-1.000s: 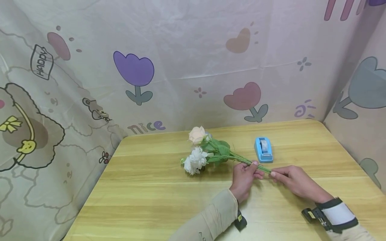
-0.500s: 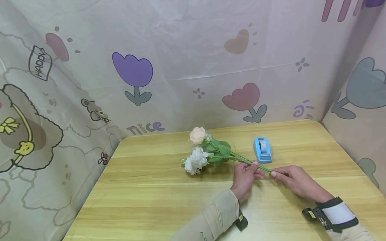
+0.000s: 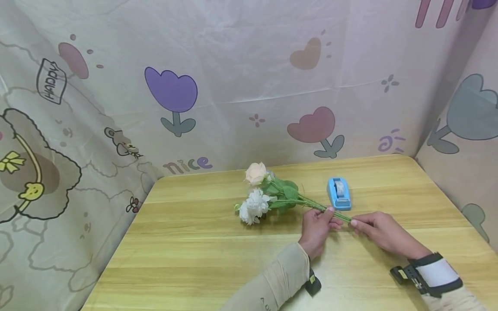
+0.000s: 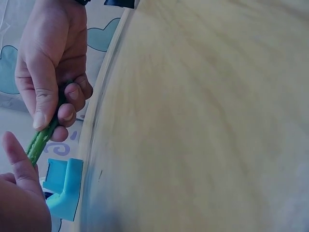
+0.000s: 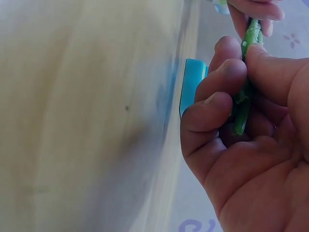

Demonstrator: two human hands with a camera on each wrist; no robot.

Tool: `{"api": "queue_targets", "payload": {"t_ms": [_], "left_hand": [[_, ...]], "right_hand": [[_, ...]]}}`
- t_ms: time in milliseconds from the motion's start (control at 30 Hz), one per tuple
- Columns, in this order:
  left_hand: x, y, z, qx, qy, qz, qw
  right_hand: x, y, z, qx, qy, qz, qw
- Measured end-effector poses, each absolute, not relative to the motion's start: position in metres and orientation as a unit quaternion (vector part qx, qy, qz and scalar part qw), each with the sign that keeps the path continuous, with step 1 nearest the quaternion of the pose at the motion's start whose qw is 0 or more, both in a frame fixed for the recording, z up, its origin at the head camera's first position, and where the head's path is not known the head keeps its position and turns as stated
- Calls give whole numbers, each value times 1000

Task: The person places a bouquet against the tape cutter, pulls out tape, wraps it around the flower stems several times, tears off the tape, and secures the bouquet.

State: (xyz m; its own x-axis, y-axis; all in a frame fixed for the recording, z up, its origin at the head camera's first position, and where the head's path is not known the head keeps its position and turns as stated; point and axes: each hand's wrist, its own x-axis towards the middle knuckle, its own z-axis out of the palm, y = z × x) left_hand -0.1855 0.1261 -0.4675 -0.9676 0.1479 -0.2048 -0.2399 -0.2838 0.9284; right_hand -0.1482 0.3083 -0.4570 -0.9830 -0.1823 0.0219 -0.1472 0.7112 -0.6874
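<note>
A small bunch of artificial flowers, with a pale peach rose (image 3: pixel 256 173), a white bloom (image 3: pixel 253 206) and green leaves (image 3: pixel 285 193), points left over the wooden table. My left hand (image 3: pixel 316 229) grips the bundled green stems (image 3: pixel 307 201) partway along, thumb on top. At the stems' lower end, my right hand (image 3: pixel 379 231) pinches them between thumb and fingers. In the right wrist view the cut stem ends (image 5: pixel 240 123) show inside the curled fingers. A blue tape dispenser (image 3: pixel 339 193) stands just behind the stems, between both hands.
The wooden table (image 3: pixel 186 259) carries the flowers and the dispenser. Behind it and at both sides hangs a printed cloth (image 3: pixel 241 86) with cartoon tulips, meeting the table's back edge. Black camera straps (image 3: pixel 433 276) sit on the wrists.
Both hands keep their hold on the stems. The bunch and hands have shifted only very slightly to the right and up.
</note>
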Motion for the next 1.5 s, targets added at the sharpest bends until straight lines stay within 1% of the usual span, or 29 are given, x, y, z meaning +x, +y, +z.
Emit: {"api": "queue_targets", "payload": {"t_ms": [467,900,1200,1500], "left_hand": [[-188,130,-466,-50,599,789,127],[-194,133,-465,-55,611,779,130],[-195,135,-466,-62,605,782,135],[-196,136,-463,-69,599,787,135]], "right_hand": [[-149,312,-458,-83,927,-365,35],[-152,313,-456,-78,929,-361,25],[-153,315,-458,-97,931,-353,14],[-155,316,-458,-94,931,-354,16]]}}
